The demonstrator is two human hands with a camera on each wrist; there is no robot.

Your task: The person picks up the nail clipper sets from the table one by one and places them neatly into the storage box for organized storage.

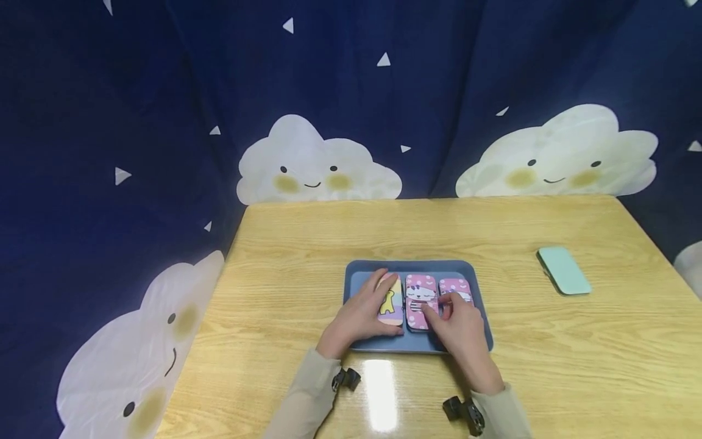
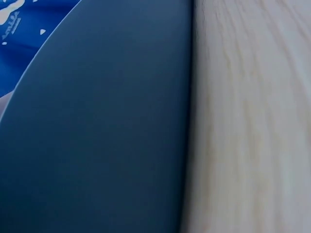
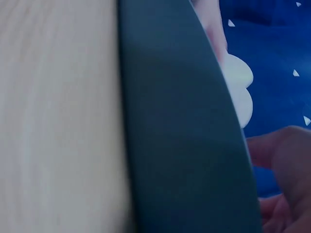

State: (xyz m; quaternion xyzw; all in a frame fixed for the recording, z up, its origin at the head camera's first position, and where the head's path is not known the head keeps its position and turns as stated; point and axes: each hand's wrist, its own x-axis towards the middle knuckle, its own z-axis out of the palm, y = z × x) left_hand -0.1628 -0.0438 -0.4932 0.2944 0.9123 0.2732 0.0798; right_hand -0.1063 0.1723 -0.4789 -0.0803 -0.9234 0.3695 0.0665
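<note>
A blue tray (image 1: 362,265) holds a row of small rectangular tin boxes. My left hand (image 1: 359,312) spans the left tin box (image 1: 389,303), with fingers at its far edge and the thumb at its near edge; that lid has a yellow animal on pastel stripes. Beside it lies a pink tin box (image 1: 419,288) with a white cartoon animal. My right hand (image 1: 458,322) has its thumb on that pink lid and its curled fingers at the box's right edge. Another pink tin box (image 1: 456,285) sits at the right, partly hidden by this hand.
A mint-green tin box (image 1: 565,270) lies on the wooden table (image 1: 285,244), right of the tray. A dark blue curtain (image 1: 351,85) with smiling clouds hangs behind the table. In both wrist views the tray's wall (image 2: 107,116) fills much of the picture.
</note>
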